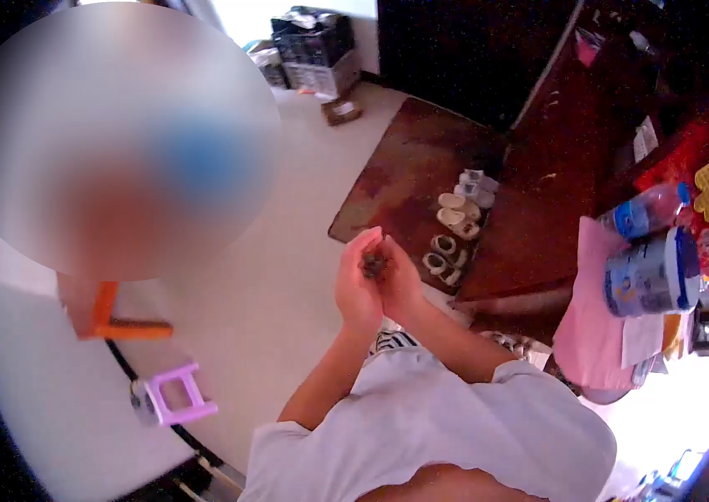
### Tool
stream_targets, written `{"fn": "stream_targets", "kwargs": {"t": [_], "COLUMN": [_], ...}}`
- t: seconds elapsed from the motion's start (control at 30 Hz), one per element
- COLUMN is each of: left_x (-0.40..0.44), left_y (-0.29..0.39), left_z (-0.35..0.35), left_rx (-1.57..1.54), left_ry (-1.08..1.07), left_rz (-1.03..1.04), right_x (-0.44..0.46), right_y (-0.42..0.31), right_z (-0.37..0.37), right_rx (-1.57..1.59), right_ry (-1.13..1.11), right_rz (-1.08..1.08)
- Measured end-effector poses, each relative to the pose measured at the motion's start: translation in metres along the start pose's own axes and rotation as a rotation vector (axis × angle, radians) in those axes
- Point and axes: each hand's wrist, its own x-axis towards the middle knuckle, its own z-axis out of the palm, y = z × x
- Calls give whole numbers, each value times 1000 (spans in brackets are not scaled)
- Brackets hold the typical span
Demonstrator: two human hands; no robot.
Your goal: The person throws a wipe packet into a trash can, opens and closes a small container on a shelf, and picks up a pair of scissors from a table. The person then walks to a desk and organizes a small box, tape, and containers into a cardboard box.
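Note:
Both of my hands are held together in front of my body, cupped around a small dark clump (374, 266). My left hand (358, 289) curves along one side of the clump, its fingers pointing away from me. Against the other side rests my right hand (402, 283), its palm edge touching the first hand. The clump shows between the palms; what it is made of is too small to tell. Beyond the hands lies a dark red mat (404, 167).
Several shoes (457, 217) stand on the mat's right part. A pink and white stool (177, 397) is at the lower left. On the right, a tub (643, 276) and a bottle (643, 213) stand by a pink cloth (584, 326). Crates (317, 54) sit at the back.

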Motion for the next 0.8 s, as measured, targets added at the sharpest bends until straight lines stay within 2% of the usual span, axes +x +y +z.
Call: {"fn": "stream_targets", "kwargs": {"t": [0.03, 0.07, 0.13, 0.17, 0.23, 0.27, 0.3, 0.33, 0.37, 0.4, 0.43, 0.53, 0.63, 0.7, 0.73, 0.77, 0.8], "left_x": [21, 43, 88, 111, 160, 185, 211, 239, 271, 314, 348, 438, 489, 513, 522, 530, 536], "left_y": [-4, -8, -18, -20, -27, -28, -25, -26, -29, -37, -38, -35, -51, -68, -81, -95, -110], "left_z": [6, 12, 28, 31, 39, 44, 47, 49, 44, 45, 55, 90, 140, 169, 184, 198, 209], "left_rx": [227, 220, 263, 250, 150, 136, 323, 509, 503, 419, 333, 224, 172, 157, 215, 272, 370], "left_ry": [-46, -70, -166, -206, -182, -258, -332, -405, -478, -487, -477, -499, -560, -611, -645, -676, -703], "left_rz": [93, 70, 200, 181, -35, -69, -7, 77, 61, 48, 27, -103, -220, -300, -409, -515, -527], "right_x": [17, 35, 80, 105, 156, 178, 202, 225, 249, 265, 282, 311, 309, 312, 315, 316, 316], "right_y": [-10, -21, -42, -50, -65, -75, -88, -104, -114, -136, -153, -199, -245, -273, -288, -305, -323], "right_z": [8, 17, 19, 20, 16, 10, 1, -9, -9, 13, 17, 27, 16, -7, -6, -5, -8], "right_rx": [40, 67, 141, 209, 232, 252, 268, 219, 173, 197, 206, 264, 240, 254, 261, 213, 162], "right_ry": [4, 45, 73, 82, 86, 102, 104, 66, 28, 259, 256, 310, 315, 240, 247, 390, 532], "right_rz": [87, 99, 61, 43, -41, -71, -153, -132, -105, -95, -151, -267, -411, -549, -574, -631, -681]}}
